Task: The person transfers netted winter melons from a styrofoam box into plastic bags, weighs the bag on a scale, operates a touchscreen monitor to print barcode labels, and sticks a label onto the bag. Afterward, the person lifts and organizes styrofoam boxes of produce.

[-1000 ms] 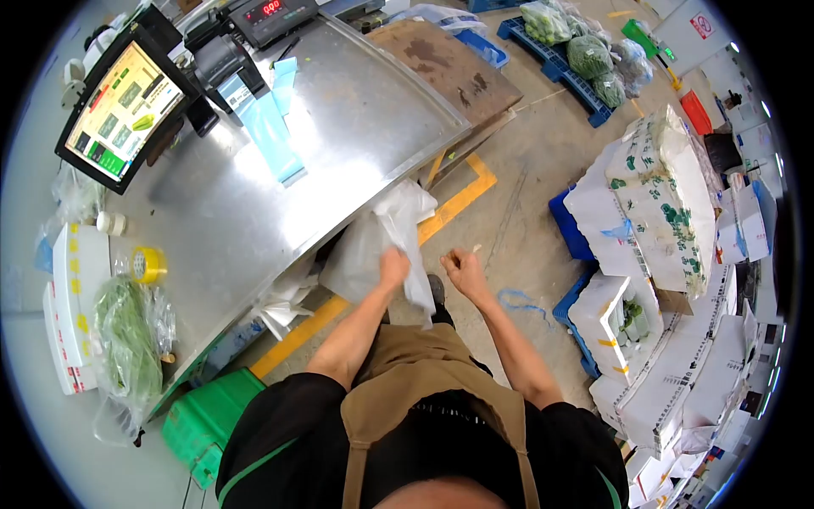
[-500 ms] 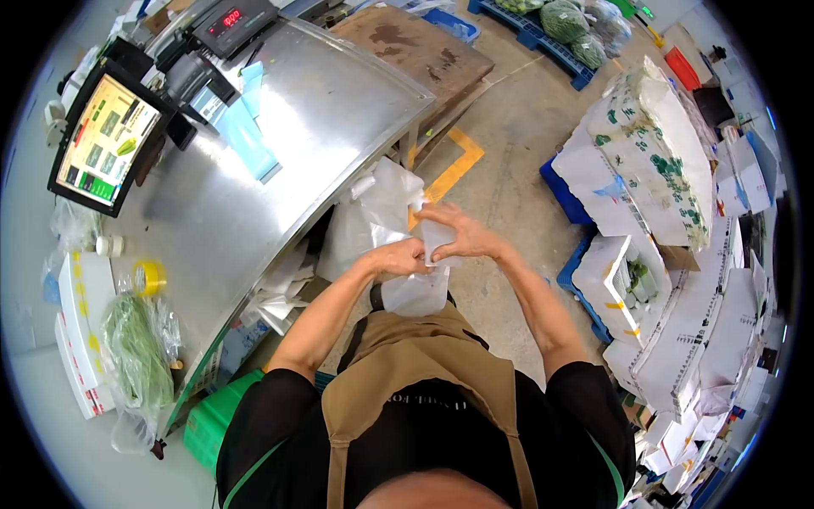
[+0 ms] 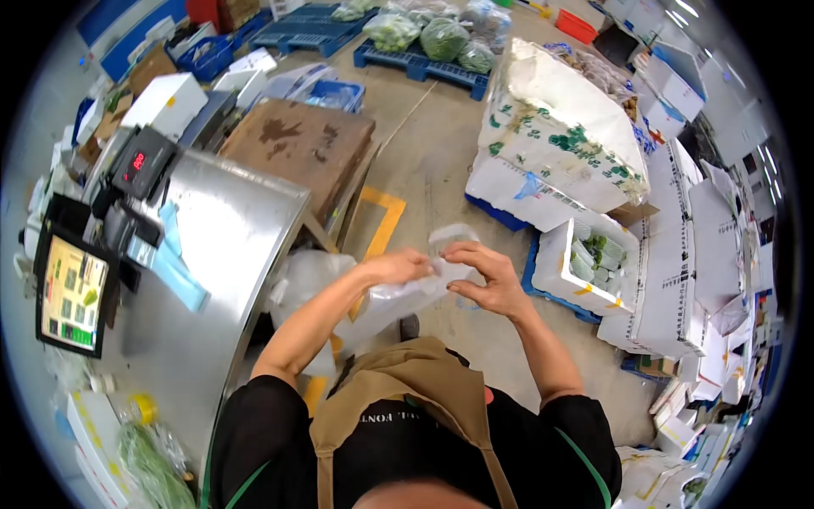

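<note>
A clear plastic bag (image 3: 394, 303) is stretched out in front of my apron, slightly blurred by motion. My left hand (image 3: 400, 266) is closed on its upper part, with the fingers pinched together. Close by on the right, my right hand (image 3: 492, 278) curves at the bag's end, thumb and fingers apart. Its fingertips are at the plastic; whether they press on it is hard to make out. To the left of the bag, a bunch of similar whitish plastic bags (image 3: 307, 278) hangs beside the table's edge.
On my left is a steel table (image 3: 242, 199) with a scale display (image 3: 144, 164), a monitor (image 3: 72, 293) and blue strips (image 3: 180, 276). A brown-topped stand (image 3: 297, 144) adjoins it. Right of me stand foam boxes (image 3: 560, 127), one open box (image 3: 555, 267) holding wrapped greens.
My view has turned right and lifted. Both hands have moved up and outward from my apron, and the plastic bag is stretched more sideways. My right hand has shifted away from my left.
</note>
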`<state>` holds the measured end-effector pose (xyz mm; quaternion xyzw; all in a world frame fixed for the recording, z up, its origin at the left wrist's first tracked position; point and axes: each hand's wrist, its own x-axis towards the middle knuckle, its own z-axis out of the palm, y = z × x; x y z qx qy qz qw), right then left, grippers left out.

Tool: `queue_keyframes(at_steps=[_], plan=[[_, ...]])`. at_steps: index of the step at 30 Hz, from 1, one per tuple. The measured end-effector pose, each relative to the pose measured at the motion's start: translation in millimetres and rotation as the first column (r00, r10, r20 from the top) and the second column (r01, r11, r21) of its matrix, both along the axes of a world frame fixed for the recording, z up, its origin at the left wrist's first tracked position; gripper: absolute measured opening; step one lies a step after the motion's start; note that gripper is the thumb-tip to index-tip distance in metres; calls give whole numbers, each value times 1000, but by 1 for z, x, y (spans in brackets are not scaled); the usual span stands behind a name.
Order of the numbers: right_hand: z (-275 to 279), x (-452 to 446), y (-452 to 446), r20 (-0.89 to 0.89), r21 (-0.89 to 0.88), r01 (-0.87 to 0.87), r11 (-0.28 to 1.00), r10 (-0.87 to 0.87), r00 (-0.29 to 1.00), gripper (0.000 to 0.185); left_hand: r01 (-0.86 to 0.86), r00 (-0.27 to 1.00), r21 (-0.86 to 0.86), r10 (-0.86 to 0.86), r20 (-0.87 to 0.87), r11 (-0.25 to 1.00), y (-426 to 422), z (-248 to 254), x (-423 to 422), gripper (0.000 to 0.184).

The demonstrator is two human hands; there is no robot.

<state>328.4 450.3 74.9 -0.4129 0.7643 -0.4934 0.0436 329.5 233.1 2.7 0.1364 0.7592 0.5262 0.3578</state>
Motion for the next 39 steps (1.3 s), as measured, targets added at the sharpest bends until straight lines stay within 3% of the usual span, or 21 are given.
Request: queue_keyframes(at_steps=[1,2,5,6,8,11,12,15,17,20,21,24,27,28,30,32,34,39], plan=[[-1,-7,7,50,82,65,994,-69,996,47,77,987,-129,-94,-131,989,9,6,-12,30],[-16,-16,16,32,117,126,985,-131,991,53,168,977,-83,-177,-118,982,15,4,-25,31],[-37,-41,38,255,17,111,994,-112,960,57,358,930,102,-344,-133,928,33,42,-60,32],[-32,-49,46,337,48,96,994,-107,935,55,433,890,-52,-436,-134,900,39,63,-74,34],[-14,-63,58,503,105,55,993,-101,859,50,422,883,-73,-428,-191,903,48,93,-91,34],[0,-89,71,643,111,173,979,-204,738,40,409,861,-99,-420,-288,907,55,103,-129,35],[-3,-98,74,634,81,194,978,-200,747,28,404,866,-107,-417,-276,909,56,111,-139,35],[-5,-125,78,644,215,75,974,-199,739,23,371,867,-196,-414,-277,908,57,116,-169,36],[-10,-137,72,651,198,106,974,-211,729,18,380,824,-286,-463,-328,880,53,114,-192,36],[-32,-160,62,700,152,199,968,-248,670,17,264,753,-298,-389,-531,917,40,107,-218,32],[-40,-167,57,715,125,235,964,-252,652,16,214,714,-313,-367,-596,925,34,102,-229,31],[-52,-194,39,708,122,336,934,-319,630,16,-1,205,-87,-85,-975,996,24,84,-251,25],[-61,-224,14,713,120,476,871,-410,570,15,-128,747,11,104,-657,992,16,82,-251,19],[-66,-234,5,722,114,526,843,-434,539,15,-171,857,-48,125,-499,984,13,76,-254,19],[-89,-255,-9,764,81,552,830,-407,500,13,-186,933,-24,170,-316,982,6,30,-269,22],[-97,-273,-27,764,58,572,818,-405,502,10,-281,956,36,283,-75,959,-1,6,-282,25],[-99,-286,-48,724,57,585,809,-437,534,9,-459,872,96,427,240,883,-3,-4,-292,29],[-111,-319,-93,689,96,574,813,-470,551,17,-642,696,210,445,564,737,-33,-42,-328,31]])
